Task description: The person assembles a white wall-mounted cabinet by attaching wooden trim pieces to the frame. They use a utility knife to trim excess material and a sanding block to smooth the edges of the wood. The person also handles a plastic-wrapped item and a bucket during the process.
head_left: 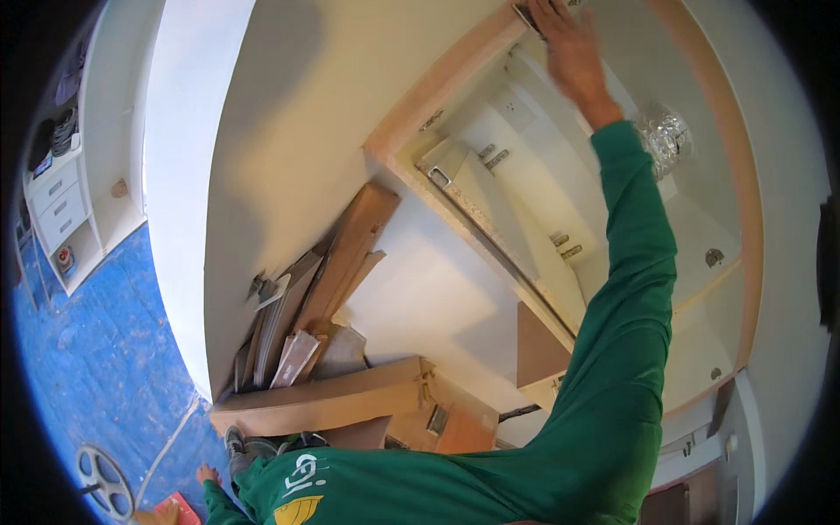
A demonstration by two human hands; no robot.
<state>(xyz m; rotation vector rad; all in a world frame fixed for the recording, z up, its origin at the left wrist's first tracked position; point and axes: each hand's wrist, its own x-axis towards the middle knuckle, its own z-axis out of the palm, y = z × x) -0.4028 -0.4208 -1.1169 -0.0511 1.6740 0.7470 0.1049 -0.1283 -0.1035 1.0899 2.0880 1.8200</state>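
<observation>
My right arm, in a green sleeve, reaches up across the cabinet. At the top, my right hand, slightly blurred, is closed on a thin flat pad with a dark edge, held against the bare wooden edge frame of the cabinet. Only part of the pad shows beside the fingers. Inside the white cabinet are metal hinges and a loose panel that leans there. Low on the left, my left hand hangs beside my body, its fingers loosely apart and holding nothing visible.
Below the cabinet, wooden boards and trim strips lean against the wall behind a long cardboard box. A silver foil duct enters the cabinet. Blue sheeting covers the floor, with a grey spoked wheel and a red item nearby.
</observation>
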